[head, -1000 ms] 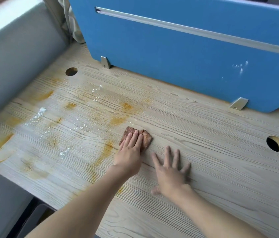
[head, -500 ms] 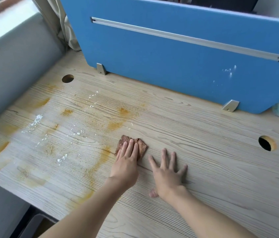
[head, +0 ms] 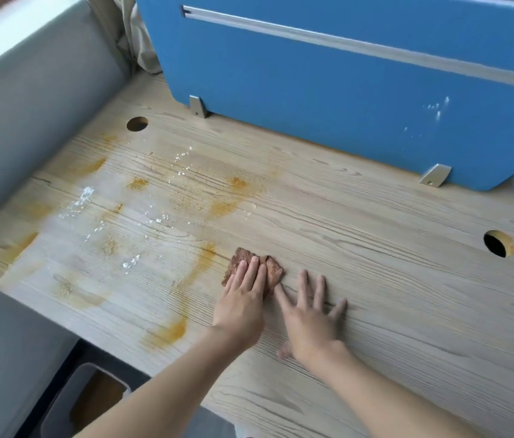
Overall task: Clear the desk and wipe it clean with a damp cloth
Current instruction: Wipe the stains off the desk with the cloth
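- Not much has changed in the last second: the cloth [head: 273, 268] has slid only a bit toward the near edge and is still just right of the orange streak [head: 208, 252] mid-frame. The stains look the same as before, so I'd say the wiping has hardly reached the dirty part.
- Left hand [head: 243, 298] lies flat on the cloth, fingers straight, pressing it to the tabletop [head: 375, 279].
- Right hand [head: 309, 317] is spread flat on bare wood just beside it, holding nothing. Its index tip is right at the cloth's edge, can't tell if it's touching.
- The whole left half of the frame still has orange blotches plus white crumbs [head: 83, 197].
- Nothing sits on the tabletop in the cloth's way. The blue divider [head: 312, 105] closes off the back, and it has white specks [head: 437, 109] too.
- Cable holes upper left [head: 137, 123] and right [head: 499, 243] could swallow crumbs or catch the cloth.
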{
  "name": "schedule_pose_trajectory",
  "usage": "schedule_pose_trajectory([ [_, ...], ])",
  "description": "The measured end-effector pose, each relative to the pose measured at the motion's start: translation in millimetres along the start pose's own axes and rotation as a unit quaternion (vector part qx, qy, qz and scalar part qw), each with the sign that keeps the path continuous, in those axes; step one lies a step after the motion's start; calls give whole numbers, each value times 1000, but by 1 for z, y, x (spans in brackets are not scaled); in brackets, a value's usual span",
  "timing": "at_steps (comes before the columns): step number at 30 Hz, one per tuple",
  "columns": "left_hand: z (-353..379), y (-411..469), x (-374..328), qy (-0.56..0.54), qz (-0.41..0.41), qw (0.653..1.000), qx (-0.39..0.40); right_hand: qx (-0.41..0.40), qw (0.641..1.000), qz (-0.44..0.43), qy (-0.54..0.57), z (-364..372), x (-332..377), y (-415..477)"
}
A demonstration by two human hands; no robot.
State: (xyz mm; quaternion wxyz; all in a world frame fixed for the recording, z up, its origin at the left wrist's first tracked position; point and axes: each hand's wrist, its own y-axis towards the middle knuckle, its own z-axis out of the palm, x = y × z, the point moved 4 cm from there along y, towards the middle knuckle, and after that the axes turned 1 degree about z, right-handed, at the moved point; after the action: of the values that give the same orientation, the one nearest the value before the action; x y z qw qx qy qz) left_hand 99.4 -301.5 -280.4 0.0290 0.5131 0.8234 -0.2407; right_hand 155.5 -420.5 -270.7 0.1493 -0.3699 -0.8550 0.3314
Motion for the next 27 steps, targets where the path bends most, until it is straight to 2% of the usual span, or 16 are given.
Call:
schedule_pose_trajectory([
  [3,2,-10,10,10,24,1000,9,3,1000,1,0,1,2,-1],
  [8,-14,9,15,-9,-7,1000,-26,0,1000,8,-5,0,1,-1],
  [12,-3,-24,7,1,-7,1000,-20,-19,1000,12,-2,3,7,-8],
  [15,-1,-35,19,5,12,1000,-3,18,999,9,39,9,14,-14],
  [19,-13,-10,33,-6,-15,1000,-15,30,999,2,-8,13,18,-15],
  [22,-8,-22,27,-8,-22,1000,-17,21,1000,9,-13,17,21,-16],
  [27,3,-48,31,-5,8,1000,-8,18,1000,11,-12,17,20,-17],
])
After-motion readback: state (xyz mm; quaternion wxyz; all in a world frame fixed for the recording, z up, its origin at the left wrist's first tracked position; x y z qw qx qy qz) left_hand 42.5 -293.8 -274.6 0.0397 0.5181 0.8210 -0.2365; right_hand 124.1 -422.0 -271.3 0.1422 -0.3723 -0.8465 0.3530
